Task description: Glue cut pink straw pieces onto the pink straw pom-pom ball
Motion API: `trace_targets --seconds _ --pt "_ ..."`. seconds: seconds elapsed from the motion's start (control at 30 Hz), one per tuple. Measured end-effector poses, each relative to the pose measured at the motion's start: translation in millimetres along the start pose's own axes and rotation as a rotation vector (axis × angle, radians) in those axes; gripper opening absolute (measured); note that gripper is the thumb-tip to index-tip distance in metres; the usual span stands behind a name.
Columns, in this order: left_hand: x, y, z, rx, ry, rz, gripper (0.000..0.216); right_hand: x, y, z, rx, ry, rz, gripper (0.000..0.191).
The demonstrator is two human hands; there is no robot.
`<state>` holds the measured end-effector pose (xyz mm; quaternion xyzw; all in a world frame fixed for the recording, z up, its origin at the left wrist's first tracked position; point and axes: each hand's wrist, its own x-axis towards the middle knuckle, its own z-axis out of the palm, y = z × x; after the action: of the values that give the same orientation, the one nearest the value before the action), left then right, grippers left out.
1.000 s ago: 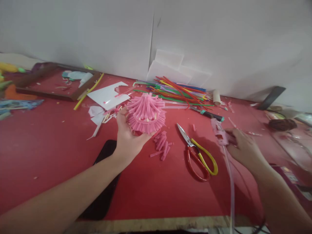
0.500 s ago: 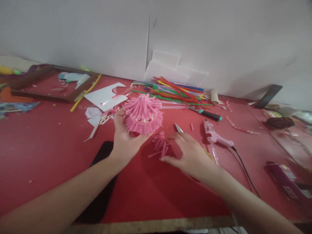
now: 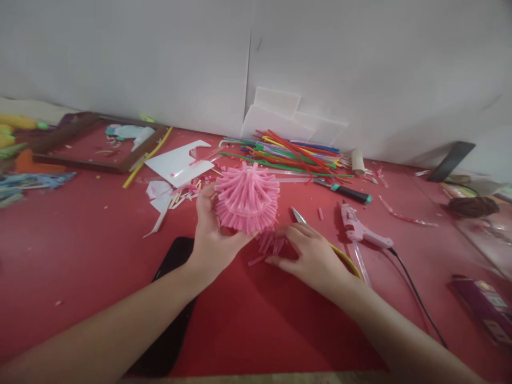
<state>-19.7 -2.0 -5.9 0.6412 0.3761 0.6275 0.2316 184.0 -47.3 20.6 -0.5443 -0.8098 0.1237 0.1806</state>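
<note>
My left hand (image 3: 212, 234) cups a round pink ball made of short straw pieces (image 3: 247, 197) and holds it just above the red table (image 3: 80, 250). My right hand (image 3: 310, 253) lies palm down on the table with its fingertips on a small heap of cut pink straw pieces (image 3: 269, 244) beneath the ball. Whether those fingers pinch a piece is hidden. A pink glue gun (image 3: 360, 229) lies on the table to the right of that hand, its cord trailing off right.
Scissors (image 3: 304, 221) with yellow and red handles lie partly under my right hand. A bundle of coloured straws (image 3: 292, 152) and a black-handled knife (image 3: 348, 192) lie behind. A black phone (image 3: 172, 298) sits under my left forearm. White paper scraps and a wooden frame (image 3: 96, 144) are at left.
My right hand let go of the glue gun at the right, crossed left over the scissors and came down on the pink straw pieces. The left hand turned the ball slightly.
</note>
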Motion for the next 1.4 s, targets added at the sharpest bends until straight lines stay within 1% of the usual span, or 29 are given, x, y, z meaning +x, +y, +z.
trace_targets --seconds 0.07,0.13,0.23,0.37,0.53,0.67,0.8,0.87,1.0,1.17,1.27,1.33,1.4 --pt "-1 0 1 -0.019 -0.002 0.025 0.075 -1 4 0 0.063 0.092 -0.052 0.028" --pt "-3 -1 1 -0.045 -0.004 0.036 0.080 -3 10 1 0.135 0.184 -0.101 0.025" --pt "-5 -3 0 -0.067 -0.025 0.038 0.084 -5 19 5 0.200 0.263 -0.144 0.024" --pt "-3 2 -1 -0.075 -0.065 0.089 0.081 -8 24 7 0.205 0.297 -0.163 0.026" --pt "-3 10 -2 -0.070 -0.082 0.108 0.081 -9 22 4 0.175 0.339 -0.208 0.026" --pt "-5 9 -3 -0.049 -0.093 0.103 0.084 -10 19 1 0.177 0.335 -0.228 0.023" --pt "-6 7 -2 -0.047 -0.085 0.121 0.082 -11 19 0 0.187 0.323 -0.230 0.028" --pt "-5 7 -1 -0.050 -0.087 0.126 0.082 -12 21 -1 0.179 0.327 -0.250 0.026" --pt "-5 8 0 -0.069 -0.091 0.145 0.081 -15 23 -2 0.169 0.391 -0.253 0.020" --pt "-4 10 0 -0.119 -0.118 0.173 0.080 -15 23 -1 0.201 0.480 -0.288 0.020" --pt "-4 10 1 -0.107 -0.118 0.160 0.079 -13 22 -2 0.222 0.503 -0.301 0.018" --pt "-4 9 0 -0.087 -0.123 0.144 0.079 -12 21 -3 0.239 0.495 -0.298 0.021" --pt "-4 9 -1 -0.067 -0.138 0.134 0.080 -13 21 -5 0.254 0.487 -0.293 0.028"
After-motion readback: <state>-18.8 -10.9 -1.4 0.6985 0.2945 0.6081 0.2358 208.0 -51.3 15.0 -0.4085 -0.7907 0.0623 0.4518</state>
